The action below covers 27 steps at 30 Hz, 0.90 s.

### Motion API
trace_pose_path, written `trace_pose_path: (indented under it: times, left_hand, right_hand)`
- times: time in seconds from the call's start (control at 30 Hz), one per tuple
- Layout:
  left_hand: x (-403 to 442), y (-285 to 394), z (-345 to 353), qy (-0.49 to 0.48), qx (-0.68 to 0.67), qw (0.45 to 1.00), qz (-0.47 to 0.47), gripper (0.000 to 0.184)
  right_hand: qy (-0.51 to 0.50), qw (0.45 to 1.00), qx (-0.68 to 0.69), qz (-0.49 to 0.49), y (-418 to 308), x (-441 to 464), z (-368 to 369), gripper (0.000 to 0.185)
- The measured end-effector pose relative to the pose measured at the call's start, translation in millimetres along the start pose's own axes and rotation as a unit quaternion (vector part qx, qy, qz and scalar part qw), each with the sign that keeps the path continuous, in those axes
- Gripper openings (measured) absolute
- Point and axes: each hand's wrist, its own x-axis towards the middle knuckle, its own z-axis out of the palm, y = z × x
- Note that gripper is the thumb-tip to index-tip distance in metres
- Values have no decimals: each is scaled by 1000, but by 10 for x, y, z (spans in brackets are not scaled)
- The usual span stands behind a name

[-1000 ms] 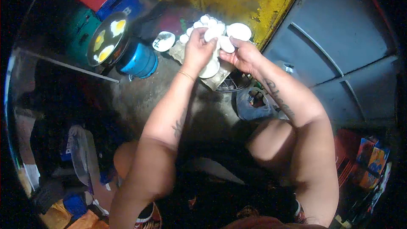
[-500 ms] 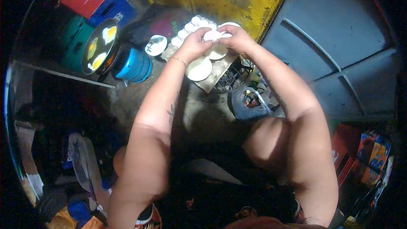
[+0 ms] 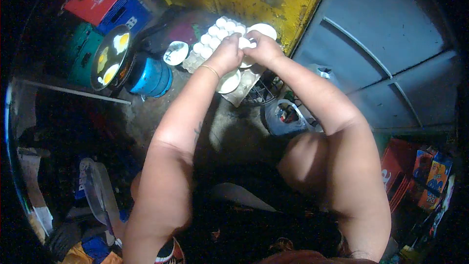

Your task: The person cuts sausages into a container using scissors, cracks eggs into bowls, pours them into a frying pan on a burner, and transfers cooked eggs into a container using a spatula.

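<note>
My left hand [image 3: 227, 55] and my right hand [image 3: 266, 50] meet above the egg tray, fingers closed on white eggshell [image 3: 246, 43] pieces between them. One pale bowl [image 3: 247, 62] lies under my hands, partly covered by them. A second white bowl [image 3: 229, 83] rests on the near part of the cardboard tray [image 3: 249, 79], by my left wrist. Whole white eggs [image 3: 213, 32] fill the tray's far left portion. Behind my right hand shows a white plate or bowl [image 3: 265, 30].
At left, a frying pan [image 3: 100, 86] with several frying eggs stands beside a blue gas cylinder [image 3: 152, 78]. A small white dish [image 3: 176, 53] sits between cylinder and tray. A plastic bag [image 3: 281, 123] of rubbish stands at right, near a grey metal door [image 3: 386, 34].
My hands have drawn closer together and the eggshell pieces are now bunched between them. The lower bowl is more hidden. The view has shifted slightly.
</note>
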Motion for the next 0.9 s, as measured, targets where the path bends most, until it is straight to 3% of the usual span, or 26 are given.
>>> trace_pose_path:
  times: [0.23, 0.53, 0.9]
  left_hand:
    - [-41, 19, -5, -5, -29, 999, -14, 48]
    - [-17, 137, 33, -13, 21, 999, -22, 45]
    - [0, 162, 123, 21, 39, 998, -42, 45]
  right_hand:
    - [-9, 997, -10, -72, 87, 3, -30, 49]
    - [17, 999, -23, 33, -91, -146, -70, 42]
    - [18, 998, -59, 0, -79, -136, -112, 40]
